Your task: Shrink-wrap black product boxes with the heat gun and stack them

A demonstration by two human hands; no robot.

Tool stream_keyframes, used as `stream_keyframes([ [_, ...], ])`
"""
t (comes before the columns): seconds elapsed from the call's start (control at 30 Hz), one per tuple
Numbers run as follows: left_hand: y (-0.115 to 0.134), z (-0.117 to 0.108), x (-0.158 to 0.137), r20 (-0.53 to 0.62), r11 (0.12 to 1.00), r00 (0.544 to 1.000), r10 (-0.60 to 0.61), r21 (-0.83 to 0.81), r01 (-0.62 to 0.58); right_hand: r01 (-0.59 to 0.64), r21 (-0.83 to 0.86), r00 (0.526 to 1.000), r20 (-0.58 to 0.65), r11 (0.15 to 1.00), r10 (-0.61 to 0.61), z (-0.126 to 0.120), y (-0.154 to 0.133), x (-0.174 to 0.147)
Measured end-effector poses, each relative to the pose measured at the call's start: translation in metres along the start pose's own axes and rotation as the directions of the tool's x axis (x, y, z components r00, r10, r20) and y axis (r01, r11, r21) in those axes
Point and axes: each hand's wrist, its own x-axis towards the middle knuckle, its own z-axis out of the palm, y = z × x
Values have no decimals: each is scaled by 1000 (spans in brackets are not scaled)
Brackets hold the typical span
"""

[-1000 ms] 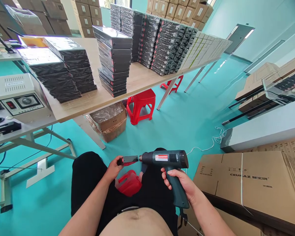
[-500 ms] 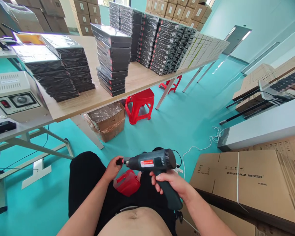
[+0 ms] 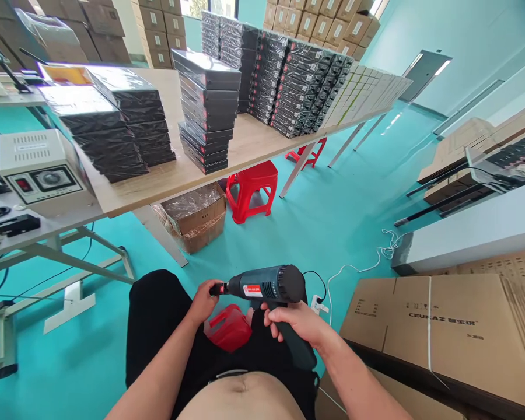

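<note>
My right hand is wrapped round the handle of a dark heat gun with an orange-red label. The gun lies nearly level over my lap, its nozzle pointing left. At the nozzle's tip, my left hand pinches a small black piece with a red mark. Whether nozzle and piece touch, I cannot tell. Below them, between my black-clad legs, is a red plastic object with a slot, partly hidden.
Stacks of black film-wrapped boxes stand on a wooden table. At left sits a grey control box. Red stools and an open carton are below. Flat cartons lie right, near a white cable.
The heat gun has shifted slightly left and turned, showing more of its rear end. My left hand keeps its hold on the small black piece. The view has swung a little left.
</note>
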Motion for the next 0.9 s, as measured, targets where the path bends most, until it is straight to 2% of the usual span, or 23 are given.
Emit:
stream_keyframes([
  [0.07, 1, 0, 0, 11, 999, 1000, -20, -27, 20, 9, -8, 997, 75, 1000, -9, 3, 0, 0],
  [0.13, 2, 0, 0, -6, 998, 999, -35, -46, 35, 40, 10, 996, 77, 999, -41, 3, 1, 3],
  [0.27, 1, -2, -1, -27, 997, 998, -55, -48, 54, 21, 18, 984, -179, 1000, -17, -12, 1, 8],
  [0.3, 1, -3, -1, -28, 997, 998, -61, -41, 60, -1, 11, 980, -197, 1000, 3, -16, 1, 8],
  [0.37, -1, -3, 0, -37, 997, 997, -71, -27, 70, -35, 3, 991, -127, 999, 36, -20, 1, 5],
  [0.47, -4, -1, 3, -30, 999, 999, -41, -17, 41, -24, 35, 999, 46, 999, 23, -9, 3, 2],
  [0.5, -6, 0, 3, -20, 1000, 1000, -18, -7, 18, -2, 48, 999, 53, 999, -1, -4, 4, 3],
  [0.57, -7, 1, 4, -6, 1000, 1000, 15, 24, -15, 35, 52, 999, -26, 998, -34, 3, 4, 6],
  [0.63, -7, -1, 4, -23, 998, 1000, 0, 57, 1, 28, 39, 991, -131, 999, -22, 2, 4, 7],
  [0.67, -7, -3, 4, -40, 998, 999, -19, 67, 21, 9, 36, 989, -146, 999, -3, -1, 4, 6],
  [0.8, -5, -6, 3, -101, 996, 993, -53, 69, 60, -28, 65, 999, 31, 998, 26, -16, 7, -2],
  [0.83, -5, -6, 3, -108, 997, 993, -49, 58, 55, -17, 78, 999, 46, 997, 14, -19, 8, -4],
  [0.9, -4, -5, 3, -111, 998, 993, -47, 29, 50, 12, 97, 999, -37, 995, -8, -24, 10, -4],
])
